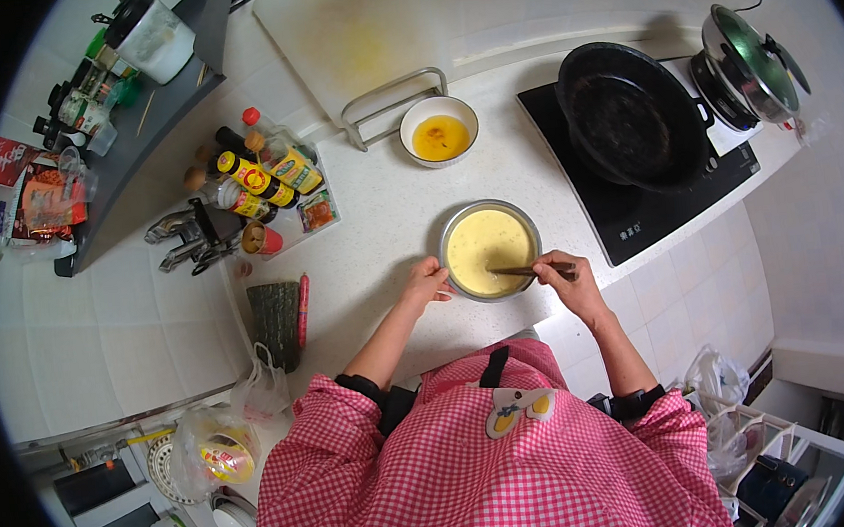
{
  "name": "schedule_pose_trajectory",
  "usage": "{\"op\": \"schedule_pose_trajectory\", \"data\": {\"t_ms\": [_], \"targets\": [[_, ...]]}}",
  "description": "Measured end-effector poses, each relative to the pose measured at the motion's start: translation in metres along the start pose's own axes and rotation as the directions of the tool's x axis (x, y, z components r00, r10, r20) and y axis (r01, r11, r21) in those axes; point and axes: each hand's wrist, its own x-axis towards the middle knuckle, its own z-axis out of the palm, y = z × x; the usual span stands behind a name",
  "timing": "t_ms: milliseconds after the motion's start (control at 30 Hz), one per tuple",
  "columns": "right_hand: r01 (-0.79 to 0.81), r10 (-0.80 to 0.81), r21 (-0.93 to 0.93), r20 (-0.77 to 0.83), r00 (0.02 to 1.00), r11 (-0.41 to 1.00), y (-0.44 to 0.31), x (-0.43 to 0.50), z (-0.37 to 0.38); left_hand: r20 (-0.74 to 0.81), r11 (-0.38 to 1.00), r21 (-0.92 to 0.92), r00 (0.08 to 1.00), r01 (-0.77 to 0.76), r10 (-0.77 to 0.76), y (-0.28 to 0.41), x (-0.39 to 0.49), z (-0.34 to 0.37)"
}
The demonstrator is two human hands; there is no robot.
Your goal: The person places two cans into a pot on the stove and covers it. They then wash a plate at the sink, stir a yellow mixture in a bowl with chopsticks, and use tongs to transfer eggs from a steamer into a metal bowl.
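A round metal bowl (pixel 488 213) of pale yellow batter-like liquid stands on the white counter in front of me. My left hand (pixel 426 282) grips its left rim, thumb on top and fingers against the outer wall. Dark chopsticks (pixel 517 271) are held in my right hand (pixel 568 281) at the bowl's right rim, their tips dipping into the liquid. Beyond the metal bowl, a small white bowl (pixel 411 142) holds orange-yellow liquid, beside a metal rack (pixel 394 100).
A black pan (pixel 631 117) rests on the induction cooktop (pixel 599 225) at right, near a lidded pot (pixel 747 69). Sauce bottles (pixel 256 178), a knife block (pixel 214 223), a dark green squash piece (pixel 275 321) and a red-wrapped sausage (pixel 304 311) stand or lie at left.
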Motion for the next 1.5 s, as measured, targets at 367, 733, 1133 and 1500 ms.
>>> {"op": "schedule_pose_trajectory", "data": {"t_ms": [367, 733, 1133, 1500], "targets": [[-0.011, 0.016, -0.051, 0.095, 0.995, 0.999, -0.022, -0.022, -0.029, -0.008, 1.0, 0.015, 1.0, 0.003, -0.003, -0.001, 0.001, -0.001], [0.147, -0.17, -0.179, -0.117, 0.979, 0.973, -0.027, 0.01, -0.021, -0.001, 1.0, -0.012, 1.0, -0.002, 0.002, 0.001, -0.003, 0.001], [0.042, -0.029, -0.163, 0.082, 0.996, 0.986, -0.011, -0.007, -0.027, -0.003, 1.0, -0.023, 1.0, 0.0, 0.0, -0.003, 0.002, 0.0], [0.11, -0.084, -0.225, 0.119, 0.989, 0.968, -0.048, -0.02, -0.032, 0.004, 1.0, -0.026, 1.0, -0.009, 0.009, -0.001, 0.0, 0.0]]}}
